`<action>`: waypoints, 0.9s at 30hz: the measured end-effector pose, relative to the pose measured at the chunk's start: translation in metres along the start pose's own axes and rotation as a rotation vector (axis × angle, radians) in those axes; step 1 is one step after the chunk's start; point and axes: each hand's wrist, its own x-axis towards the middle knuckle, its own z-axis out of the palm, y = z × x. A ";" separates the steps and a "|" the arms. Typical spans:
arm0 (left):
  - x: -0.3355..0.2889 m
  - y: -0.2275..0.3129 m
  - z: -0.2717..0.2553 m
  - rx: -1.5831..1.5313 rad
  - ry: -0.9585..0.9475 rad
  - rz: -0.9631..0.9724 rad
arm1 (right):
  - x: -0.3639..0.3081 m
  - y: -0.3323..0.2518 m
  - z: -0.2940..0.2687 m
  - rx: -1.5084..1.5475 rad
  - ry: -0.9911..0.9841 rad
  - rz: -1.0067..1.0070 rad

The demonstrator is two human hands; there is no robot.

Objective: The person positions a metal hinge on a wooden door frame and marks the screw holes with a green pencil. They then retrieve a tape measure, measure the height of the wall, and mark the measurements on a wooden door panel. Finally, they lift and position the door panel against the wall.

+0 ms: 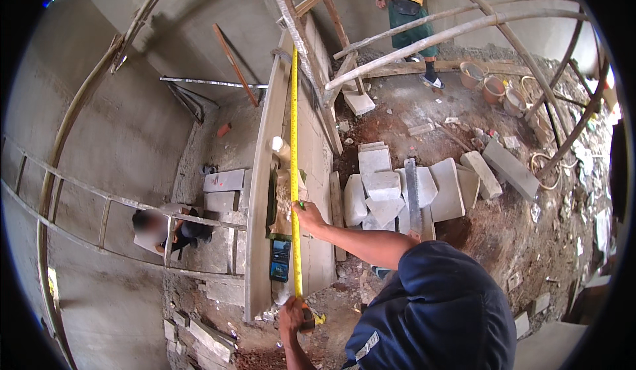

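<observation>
My left hand (290, 318) is closed around the case of a tape measure (308, 318) near the low end of a narrow wall. From it the yellow tape blade (295, 131) runs straight along the wall top (311, 145) to a wooden post at the far end. Midway along the blade, my right hand (309, 217) is closed on a small green-tipped thing like a pen, right beside the tape's edge. Left of the blade, a dark device with a blue screen (279, 261) lies in a recess. Past it are a brown crumpled piece (283, 201) and a white cylinder (281, 148).
Pale blocks (384, 186) and a long flat bar (413, 194) lie right of the wall. Wooden poles (424, 39) cross overhead. One person (405, 12) stands at the back near buckets (493, 89); another (169, 231) is low at left, behind a ladder-like frame (103, 223).
</observation>
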 end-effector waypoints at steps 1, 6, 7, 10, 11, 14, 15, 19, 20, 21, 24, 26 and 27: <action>0.014 0.006 -0.002 -0.002 -0.011 0.025 | 0.003 0.001 0.001 -0.019 0.012 -0.008; 0.065 0.023 -0.002 0.010 -0.033 0.006 | 0.026 -0.011 0.004 -0.152 0.125 0.005; 0.070 0.024 -0.001 -0.004 -0.026 -0.033 | 0.032 -0.018 0.003 -0.174 0.129 -0.005; 0.063 0.043 -0.004 0.025 -0.019 -0.078 | 0.059 -0.031 0.000 -0.159 0.195 -0.005; 0.058 0.050 -0.005 0.046 -0.011 -0.081 | 0.069 -0.037 -0.001 -0.120 0.207 0.010; 0.038 0.010 -0.004 0.108 -0.022 -0.186 | 0.102 -0.053 0.000 -0.085 0.255 -0.002; 0.029 -0.005 -0.003 0.104 -0.032 -0.201 | 0.115 -0.056 -0.004 -0.090 0.281 -0.016; -0.010 -0.040 -0.003 0.013 -0.053 -0.232 | 0.166 -0.066 -0.015 -0.124 0.289 -0.047; -0.014 -0.043 -0.004 -0.003 -0.059 -0.229 | 0.179 -0.068 -0.021 -0.150 0.307 -0.077; -0.016 -0.044 -0.005 -0.014 -0.061 -0.222 | 0.188 -0.071 -0.024 -0.178 0.321 -0.107; -0.011 -0.037 -0.008 -0.018 -0.045 -0.181 | 0.189 -0.083 -0.019 -0.177 0.338 -0.097; 0.009 -0.020 -0.007 -0.017 -0.039 -0.109 | 0.188 -0.086 -0.022 -0.172 0.336 -0.055; 0.022 -0.012 -0.005 -0.014 -0.033 -0.073 | 0.186 -0.085 -0.026 -0.138 0.329 -0.045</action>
